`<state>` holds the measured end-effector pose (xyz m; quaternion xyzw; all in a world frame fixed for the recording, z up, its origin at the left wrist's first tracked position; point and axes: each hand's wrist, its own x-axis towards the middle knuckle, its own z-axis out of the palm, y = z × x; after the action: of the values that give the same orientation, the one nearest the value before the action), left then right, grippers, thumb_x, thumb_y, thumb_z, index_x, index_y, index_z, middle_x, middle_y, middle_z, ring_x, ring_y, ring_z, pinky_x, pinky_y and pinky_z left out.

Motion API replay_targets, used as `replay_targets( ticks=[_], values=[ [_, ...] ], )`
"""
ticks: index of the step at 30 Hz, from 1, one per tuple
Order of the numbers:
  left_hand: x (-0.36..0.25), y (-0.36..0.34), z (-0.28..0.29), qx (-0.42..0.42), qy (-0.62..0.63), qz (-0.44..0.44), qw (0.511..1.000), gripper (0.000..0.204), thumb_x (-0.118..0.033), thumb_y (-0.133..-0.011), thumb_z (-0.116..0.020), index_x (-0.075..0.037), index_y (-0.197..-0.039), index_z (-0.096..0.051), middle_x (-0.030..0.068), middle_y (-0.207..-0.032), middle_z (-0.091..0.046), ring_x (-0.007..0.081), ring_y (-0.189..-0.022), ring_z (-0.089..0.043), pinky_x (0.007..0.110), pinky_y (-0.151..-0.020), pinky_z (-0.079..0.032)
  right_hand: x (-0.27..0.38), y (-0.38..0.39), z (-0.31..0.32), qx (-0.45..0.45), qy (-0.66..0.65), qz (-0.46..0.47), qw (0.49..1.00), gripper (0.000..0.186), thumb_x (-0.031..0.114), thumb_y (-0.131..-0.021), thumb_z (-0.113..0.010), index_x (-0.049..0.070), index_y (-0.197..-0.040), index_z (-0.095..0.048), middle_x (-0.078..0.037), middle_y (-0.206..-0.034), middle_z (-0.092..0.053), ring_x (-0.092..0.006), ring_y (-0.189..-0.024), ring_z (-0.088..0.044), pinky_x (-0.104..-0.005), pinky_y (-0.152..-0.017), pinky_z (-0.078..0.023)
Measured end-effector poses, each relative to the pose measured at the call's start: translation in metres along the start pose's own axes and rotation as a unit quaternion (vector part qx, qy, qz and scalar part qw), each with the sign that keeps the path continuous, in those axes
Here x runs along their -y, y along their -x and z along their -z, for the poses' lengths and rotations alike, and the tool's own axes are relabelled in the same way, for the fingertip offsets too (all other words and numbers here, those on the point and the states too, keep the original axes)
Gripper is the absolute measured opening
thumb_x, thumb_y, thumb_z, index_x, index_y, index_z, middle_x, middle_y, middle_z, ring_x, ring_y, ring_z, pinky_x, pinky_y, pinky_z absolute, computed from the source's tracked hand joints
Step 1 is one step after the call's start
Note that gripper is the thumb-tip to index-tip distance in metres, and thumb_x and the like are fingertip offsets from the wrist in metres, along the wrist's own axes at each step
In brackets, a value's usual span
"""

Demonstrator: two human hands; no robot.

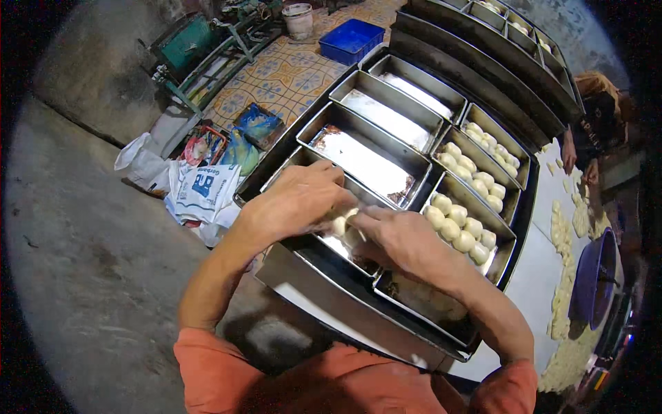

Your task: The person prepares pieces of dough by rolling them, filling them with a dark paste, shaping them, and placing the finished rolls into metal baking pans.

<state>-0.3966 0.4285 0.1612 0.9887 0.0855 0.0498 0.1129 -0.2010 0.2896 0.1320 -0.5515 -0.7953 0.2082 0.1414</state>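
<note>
A: It's a room with a grey concrete floor (83,276) down the left. What lies closest in?

B: Orange sleeves (217,369), then the left hand (296,200) and the right hand (414,241), meeting low over one metal tin (336,245)

A: And the dough?

B: A few pale dough balls (339,224) sit in that tin, right between the hands

A: What are the fingers doing?

B: Both sets are bent. The right ones reach down to the dough, but blur hides whether they pinch it; the left ones are partly covered, so I can't tell there either

A: Anything beside them?

B: An empty front tin (427,303) on the right, and past it three filled tins (460,231) with dough in rows. Beyond the working tin stand three bare tins (365,162). A dark tray (284,148) carries them all

A: Farther off?

B: To the right, a white tabletop (531,283) with flattened dough strips (562,276) and a purple basin (594,279); a co-worker (601,124) leans at its far end. Ahead, patterned tiles (276,76) and a blue tub (352,41)
</note>
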Motion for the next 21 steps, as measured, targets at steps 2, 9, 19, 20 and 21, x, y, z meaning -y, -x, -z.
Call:
replay_targets(
  ticks=[2, 9, 19, 20, 21],
  values=[
    [0.002, -0.002, 0.001, 0.055, 0.018, 0.021, 0.998, 0.054, -0.026, -0.072, -0.085, -0.015, -0.121, -0.068, 0.0102, -0.117, -0.063, 0.0325, -0.115, -0.058, 0.043, -0.094, -0.05, 0.003, 0.007, 0.007, -0.068, -0.039, 0.04, 0.996, 0.018, 0.017, -0.092, -0.061, 0.007, -0.107, -0.063, -0.015, -0.102, -0.065, -0.0377, -0.085, -0.07, -0.0461, -0.071, -0.059],
    [0.018, 0.032, 0.039, -0.007, 0.125, 0.089, 0.988, 0.053, -0.027, -0.081, -0.08, -0.011, -0.131, -0.067, 0.0145, -0.129, -0.063, 0.0319, -0.122, -0.058, 0.041, -0.104, -0.045, 0.013, 0.055, 0.085, -0.21, -0.06, -0.042, 0.975, 0.028, 0.013, -0.087, -0.078, 0.005, -0.114, -0.072, -0.013, -0.103, -0.074, -0.0235, -0.088, -0.073, -0.0356, -0.078, -0.059],
    [-0.053, 0.027, 0.044, -0.207, 0.134, 0.201, 0.948, 0.019, -0.004, -0.087, -0.071, 0.002, -0.105, -0.071, 0.016, -0.108, -0.071, 0.0282, -0.103, -0.066, 0.038, -0.09, -0.049, -0.023, 0.267, 0.058, -0.499, -0.137, -0.316, 0.795, 0.017, 0.006, -0.095, -0.068, -0.005, -0.108, -0.071, -0.012, -0.095, -0.074, -0.0162, -0.087, -0.072, -0.0274, -0.08, -0.056],
    [-0.064, 0.054, 0.05, -0.189, 0.108, 0.245, 0.945, 0.023, -0.001, -0.087, -0.07, 0.001, -0.109, -0.071, 0.0146, -0.109, -0.071, 0.0269, -0.103, -0.065, 0.038, -0.089, -0.049, -0.026, 0.275, 0.044, -0.503, -0.199, -0.332, 0.773, 0.018, 0.007, -0.095, -0.069, -0.004, -0.11, -0.071, -0.01, -0.094, -0.075, -0.0158, -0.085, -0.072, -0.0273, -0.078, -0.056],
    [-0.077, 0.064, 0.039, -0.241, 0.101, 0.182, 0.948, 0.025, -0.003, -0.087, -0.07, 0.001, -0.112, -0.071, 0.0155, -0.108, -0.071, 0.0276, -0.101, -0.065, 0.036, -0.085, -0.05, -0.024, 0.289, 0.032, -0.496, -0.204, -0.376, 0.756, 0.018, 0.007, -0.095, -0.069, -0.003, -0.11, -0.071, -0.009, -0.093, -0.075, -0.0144, -0.084, -0.071, -0.0271, -0.076, -0.055]
  ],
)
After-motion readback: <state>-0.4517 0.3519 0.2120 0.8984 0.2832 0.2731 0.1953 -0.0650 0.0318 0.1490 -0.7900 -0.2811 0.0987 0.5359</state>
